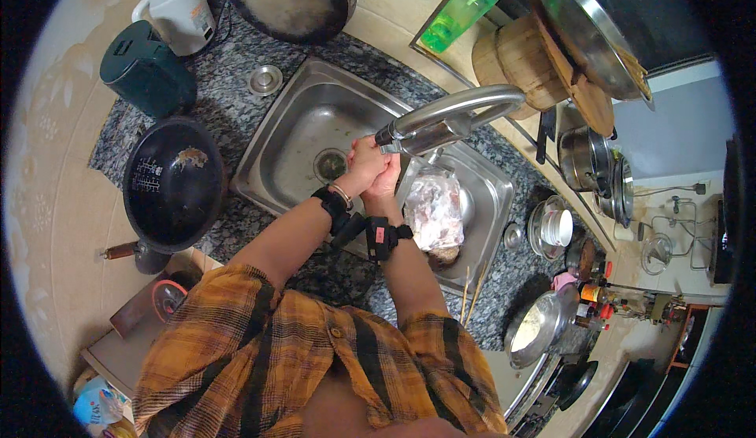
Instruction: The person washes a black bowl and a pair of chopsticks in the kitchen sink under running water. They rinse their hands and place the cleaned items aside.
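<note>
My left hand and my right hand are pressed together at the mouth of the curved metal faucet. They overlap, so most of the fingers are hidden, and I see no object between them. Whether water is running is not clear. Below lies the left basin of a stainless steel sink, with a dark drain in its floor. In the right basin, close beside my right hand, rests a clear plastic bag with pale pinkish contents. A brownish thing shows partly from under the bag.
A black inner pot, a dark kettle and a white kettle stand left. A wide pan leans behind. Chopsticks lie at the right basin's front edge. Stacked bowls and a metal pan are right.
</note>
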The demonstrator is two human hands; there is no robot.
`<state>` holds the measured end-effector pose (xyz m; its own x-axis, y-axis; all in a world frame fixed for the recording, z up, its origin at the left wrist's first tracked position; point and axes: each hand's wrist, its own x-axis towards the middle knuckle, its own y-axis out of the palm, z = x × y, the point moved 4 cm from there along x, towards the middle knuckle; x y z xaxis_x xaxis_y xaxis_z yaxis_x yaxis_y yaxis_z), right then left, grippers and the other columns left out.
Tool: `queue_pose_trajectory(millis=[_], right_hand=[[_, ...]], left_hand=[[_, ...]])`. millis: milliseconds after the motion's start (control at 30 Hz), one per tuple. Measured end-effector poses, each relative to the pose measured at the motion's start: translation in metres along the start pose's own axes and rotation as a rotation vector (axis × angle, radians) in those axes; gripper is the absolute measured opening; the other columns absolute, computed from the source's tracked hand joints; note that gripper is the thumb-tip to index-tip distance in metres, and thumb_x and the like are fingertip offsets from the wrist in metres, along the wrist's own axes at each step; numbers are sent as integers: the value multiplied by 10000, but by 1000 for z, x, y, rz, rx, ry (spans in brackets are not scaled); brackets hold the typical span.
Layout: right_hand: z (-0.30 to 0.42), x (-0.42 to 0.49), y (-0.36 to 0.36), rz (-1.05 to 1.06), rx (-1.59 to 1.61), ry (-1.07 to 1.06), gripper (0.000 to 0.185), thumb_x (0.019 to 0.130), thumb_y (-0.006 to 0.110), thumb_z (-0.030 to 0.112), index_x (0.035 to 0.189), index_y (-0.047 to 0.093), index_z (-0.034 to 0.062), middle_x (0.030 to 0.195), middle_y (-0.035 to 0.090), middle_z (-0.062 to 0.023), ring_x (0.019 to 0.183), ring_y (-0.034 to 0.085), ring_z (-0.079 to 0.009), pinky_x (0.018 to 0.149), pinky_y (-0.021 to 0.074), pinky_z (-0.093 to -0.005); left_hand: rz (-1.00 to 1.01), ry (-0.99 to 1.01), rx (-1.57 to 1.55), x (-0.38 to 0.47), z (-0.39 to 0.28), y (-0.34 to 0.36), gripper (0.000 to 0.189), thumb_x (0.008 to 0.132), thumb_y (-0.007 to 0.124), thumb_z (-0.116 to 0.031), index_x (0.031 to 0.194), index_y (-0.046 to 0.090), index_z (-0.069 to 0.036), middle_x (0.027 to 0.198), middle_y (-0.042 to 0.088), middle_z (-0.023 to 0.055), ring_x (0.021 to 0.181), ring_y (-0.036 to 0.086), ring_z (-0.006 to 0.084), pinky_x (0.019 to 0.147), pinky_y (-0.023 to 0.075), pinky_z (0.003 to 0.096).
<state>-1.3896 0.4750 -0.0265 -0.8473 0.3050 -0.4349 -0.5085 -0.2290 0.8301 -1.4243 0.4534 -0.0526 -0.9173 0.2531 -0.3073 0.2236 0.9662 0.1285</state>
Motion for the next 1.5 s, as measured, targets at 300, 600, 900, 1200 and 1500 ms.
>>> queue_pose_trajectory(millis=[300, 600, 900, 1200, 1500], right_hand=[[-12, 4, -13, 177, 40, 387, 599, 768, 372, 569, 965, 500, 18, 775, 539, -151, 645, 502, -272, 600, 432, -353], [-7, -7, 1, 48, 6, 209, 405, 835, 342, 344, 987, 506, 7, 859, 559, -138, 751, 535, -255, 707, 449, -367], [-6, 29, -29, 207, -41, 156, 102, 805, 498, 116, 864, 564, 66, 829, 600, -18, 819, 547, -141, 785, 423, -294], [-14, 39, -16, -1, -463, -6, 147, 854, 464, 188, 813, 546, 74, 737, 560, -13, 695, 527, -123, 660, 420, -208], [13, 6, 33, -55, -1574, -573, 246, 873, 365, 215, 883, 543, 45, 805, 556, -126, 776, 531, -274, 731, 399, -357]], left_hand=[[-521, 289, 1309, -58, -75, 14, 187, 864, 441, -225, 908, 572, -100, 779, 599, 44, 706, 563, 178, 662, 458, 303], [70, 609, 765, 4, -38, -19, 237, 679, 641, -204, 835, 532, -64, 696, 575, 111, 624, 581, 240, 585, 467, 389], [281, -278, -553, 30, 23, -36, 332, 840, 443, -348, 881, 544, -35, 762, 612, 57, 636, 592, 192, 540, 482, 327], [449, -335, -1099, -3, 9, -19, 274, 868, 445, -312, 969, 551, -80, 815, 591, 34, 722, 567, 184, 641, 473, 305], [528, -212, -1047, -26, -20, -7, 359, 882, 408, -383, 993, 515, -58, 875, 572, 57, 714, 569, 200, 625, 478, 313]])
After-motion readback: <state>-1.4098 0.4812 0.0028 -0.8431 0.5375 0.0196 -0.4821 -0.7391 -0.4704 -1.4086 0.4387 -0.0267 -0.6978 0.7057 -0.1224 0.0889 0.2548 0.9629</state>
